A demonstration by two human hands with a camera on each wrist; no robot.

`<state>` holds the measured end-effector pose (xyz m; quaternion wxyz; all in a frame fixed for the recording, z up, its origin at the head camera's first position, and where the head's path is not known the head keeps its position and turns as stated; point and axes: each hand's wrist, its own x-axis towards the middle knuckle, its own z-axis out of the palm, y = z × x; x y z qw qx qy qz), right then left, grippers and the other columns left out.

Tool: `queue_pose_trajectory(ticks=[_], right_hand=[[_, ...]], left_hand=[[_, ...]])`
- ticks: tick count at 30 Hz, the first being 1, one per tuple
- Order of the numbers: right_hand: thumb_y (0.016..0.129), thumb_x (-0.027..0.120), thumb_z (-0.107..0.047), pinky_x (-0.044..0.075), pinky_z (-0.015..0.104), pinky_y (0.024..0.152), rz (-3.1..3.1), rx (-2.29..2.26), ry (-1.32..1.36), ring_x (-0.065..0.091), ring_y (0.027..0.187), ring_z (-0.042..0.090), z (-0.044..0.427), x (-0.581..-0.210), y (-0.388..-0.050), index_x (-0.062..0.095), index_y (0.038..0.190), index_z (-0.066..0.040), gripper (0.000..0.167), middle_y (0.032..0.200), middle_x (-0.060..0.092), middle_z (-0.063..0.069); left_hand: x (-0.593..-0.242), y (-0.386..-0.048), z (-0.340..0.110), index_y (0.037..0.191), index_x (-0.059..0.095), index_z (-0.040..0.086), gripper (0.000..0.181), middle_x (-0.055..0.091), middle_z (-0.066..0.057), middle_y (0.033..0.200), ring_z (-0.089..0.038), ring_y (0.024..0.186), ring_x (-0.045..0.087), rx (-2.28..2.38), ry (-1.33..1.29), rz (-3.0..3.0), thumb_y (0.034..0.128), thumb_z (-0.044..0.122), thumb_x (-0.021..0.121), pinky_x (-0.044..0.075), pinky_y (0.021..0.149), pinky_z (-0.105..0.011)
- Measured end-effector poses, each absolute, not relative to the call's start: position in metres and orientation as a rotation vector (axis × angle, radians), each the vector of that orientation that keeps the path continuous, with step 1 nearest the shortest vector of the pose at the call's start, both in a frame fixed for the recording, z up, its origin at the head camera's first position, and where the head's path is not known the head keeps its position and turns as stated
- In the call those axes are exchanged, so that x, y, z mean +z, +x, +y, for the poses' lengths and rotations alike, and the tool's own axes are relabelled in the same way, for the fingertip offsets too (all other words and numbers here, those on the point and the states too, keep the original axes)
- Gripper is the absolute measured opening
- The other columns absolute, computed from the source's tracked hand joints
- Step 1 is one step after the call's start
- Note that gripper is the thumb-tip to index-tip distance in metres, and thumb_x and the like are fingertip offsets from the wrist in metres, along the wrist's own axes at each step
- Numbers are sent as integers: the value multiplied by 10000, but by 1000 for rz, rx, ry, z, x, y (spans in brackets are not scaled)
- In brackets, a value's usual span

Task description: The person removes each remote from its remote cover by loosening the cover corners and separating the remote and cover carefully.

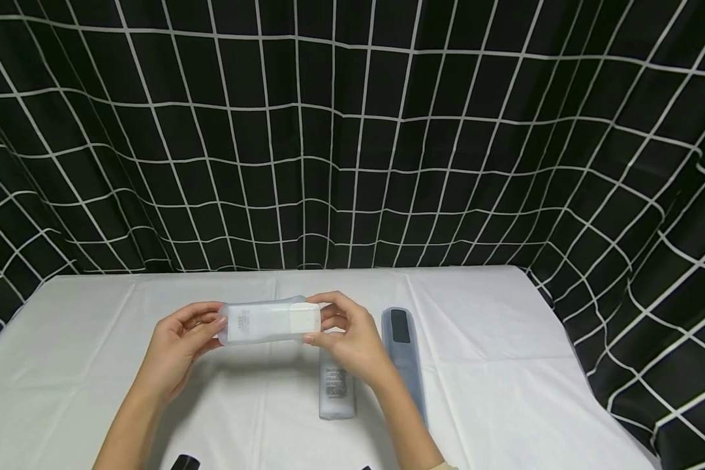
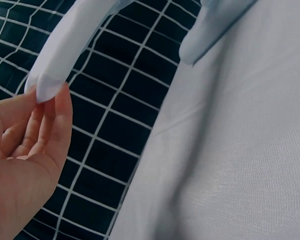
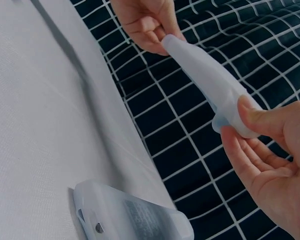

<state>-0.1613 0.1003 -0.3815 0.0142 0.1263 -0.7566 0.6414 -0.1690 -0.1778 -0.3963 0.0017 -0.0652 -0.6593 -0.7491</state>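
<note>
A white remote-like device in a translucent sleeve (image 1: 264, 322) is held level above the table. My left hand (image 1: 179, 346) pinches its left end between thumb and fingers; my right hand (image 1: 352, 336) pinches the right end. In the left wrist view the left hand (image 2: 30, 145) grips the lower tip of the sleeved device (image 2: 65, 50). The right wrist view has the right hand (image 3: 270, 160) gripping the near end of the device (image 3: 210, 75), its far end in the left hand (image 3: 147, 22).
A second pale sleeved device (image 1: 337, 388) with a printed label lies on the white-covered table (image 1: 505, 365), partly under the right hand. Right of it lies a blue-grey sleeved remote (image 1: 404, 352) with a dark screen. A black object (image 1: 185, 462) shows at the bottom edge. Behind hangs a gridded black curtain (image 1: 341, 143).
</note>
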Motion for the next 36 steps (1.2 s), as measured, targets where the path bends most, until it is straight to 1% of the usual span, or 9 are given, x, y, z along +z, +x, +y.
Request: queue_pose_trajectory(ticks=[6,15,19,23,31,36], right_hand=[[801,815,123,564,221,763,-2361,1977,393,674,802,111,99,-382,-162,694,1276,-63,524,982,695,108],[805,814,118,570,221,767,-2360,1972,417,673,803,117,101,-381,-161,684,1290,-57,532,986,702,110],[805,815,118,569,221,771,-2366,1965,411,671,799,113,101,-381,-161,688,1287,-60,529,989,701,117],[812,811,111,572,220,776,-2369,1964,419,673,804,105,102,-380,-161,685,1283,-40,511,998,702,129],[819,809,103,565,214,765,-2374,1965,410,677,822,120,104,-380,-161,680,1287,-25,502,1018,712,157],[816,805,109,565,213,758,-2374,1961,403,678,819,114,104,-378,-161,678,1296,-32,516,1017,714,148]], left_hand=[[-397,-169,-177,1065,742,123,232,727,39,947,-75,874,700,-2325,-148,-2055,971,-81,684,630,761,-235],[-394,-168,-177,1017,759,159,279,725,48,916,-63,864,695,-2310,-120,-2043,968,-101,671,631,759,-234],[-393,-168,-179,1031,752,132,248,719,47,915,-65,868,693,-2299,-123,-2049,972,-95,673,633,763,-238],[-392,-168,-180,1058,746,96,214,719,50,919,-65,873,695,-2294,-126,-2053,977,-87,671,633,767,-239],[-393,-168,-182,1008,760,174,293,733,58,911,-59,859,701,-2299,-138,-2041,968,-102,671,631,753,-232],[-393,-169,-184,1028,762,159,278,736,59,916,-60,864,700,-2306,-143,-2038,976,-95,665,631,755,-232]])
